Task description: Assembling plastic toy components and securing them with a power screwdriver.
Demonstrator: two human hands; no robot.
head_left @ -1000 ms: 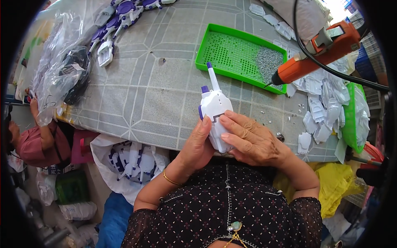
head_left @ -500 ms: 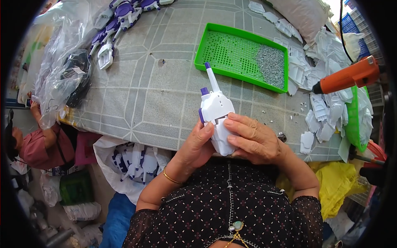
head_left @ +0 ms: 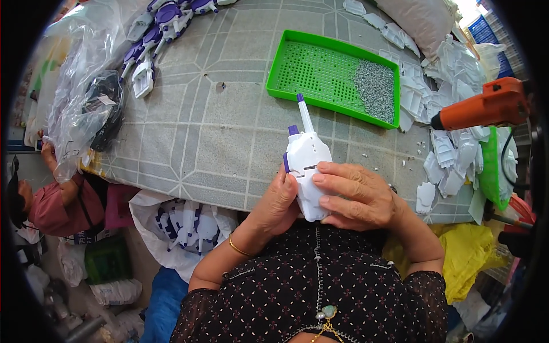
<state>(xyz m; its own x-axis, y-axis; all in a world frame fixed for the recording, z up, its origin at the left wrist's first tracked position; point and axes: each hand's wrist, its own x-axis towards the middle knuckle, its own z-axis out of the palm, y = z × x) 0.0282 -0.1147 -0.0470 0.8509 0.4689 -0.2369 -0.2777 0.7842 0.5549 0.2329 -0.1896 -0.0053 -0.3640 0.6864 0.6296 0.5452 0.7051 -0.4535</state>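
Observation:
Between my hands, above the table's near edge, is a white toy walkie-talkie (head_left: 309,150) with a purple-tipped antenna and purple side parts. Its antenna points away from me, toward the green tray. A white cover (head_left: 309,194) lies over the lower back of it, and a thin dark gap shows between cover and body. My left hand (head_left: 277,201) grips the toy along its left side, thumb against the edge. My right hand (head_left: 361,195) is closed around the right side, its fingers pressing on the cover. The toy's underside is hidden.
A green perforated tray (head_left: 337,110) holds small metal screws (head_left: 375,86) at its right end. An orange electric screwdriver (head_left: 483,106) juts in at right, above white plastic pieces (head_left: 446,154). Purple-and-white toys (head_left: 170,14) lie far left; a bag of toys (head_left: 186,223) hangs below. Another person (head_left: 66,200) is at left.
Both hands and the walkie-talkie have shifted slightly right and toward me. The gap at the cover's upper edge looks narrower. My right fingers have moved a little down the cover.

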